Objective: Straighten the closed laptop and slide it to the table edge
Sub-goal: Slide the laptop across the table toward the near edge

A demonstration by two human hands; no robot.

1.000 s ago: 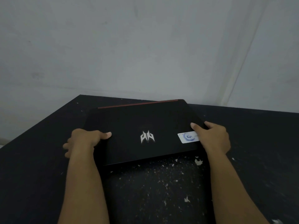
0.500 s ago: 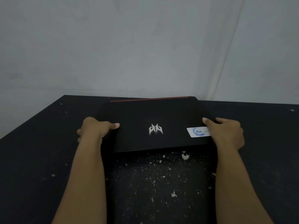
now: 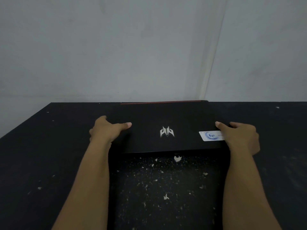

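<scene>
A closed black laptop (image 3: 166, 117) with a silver logo, a white sticker and a red rear strip lies flat on the black table (image 3: 41, 155). Its rear edge lines up with the table's far edge by the wall. My left hand (image 3: 108, 130) grips its left side, thumb resting on the lid. My right hand (image 3: 240, 136) grips its right side, thumb over the lid and partly covering the sticker. The laptop's sides look parallel to the table's far edge.
A grey wall (image 3: 132, 47) rises directly behind the table's far edge, with a vertical white conduit (image 3: 211, 63) on it. White flakes and dust (image 3: 166, 188) are scattered over the table between my forearms. The table's left edge runs diagonally at the left.
Both hands have pushed the laptop away from me and turned it from skewed to square; its rear edge now meets the table's far edge.
</scene>
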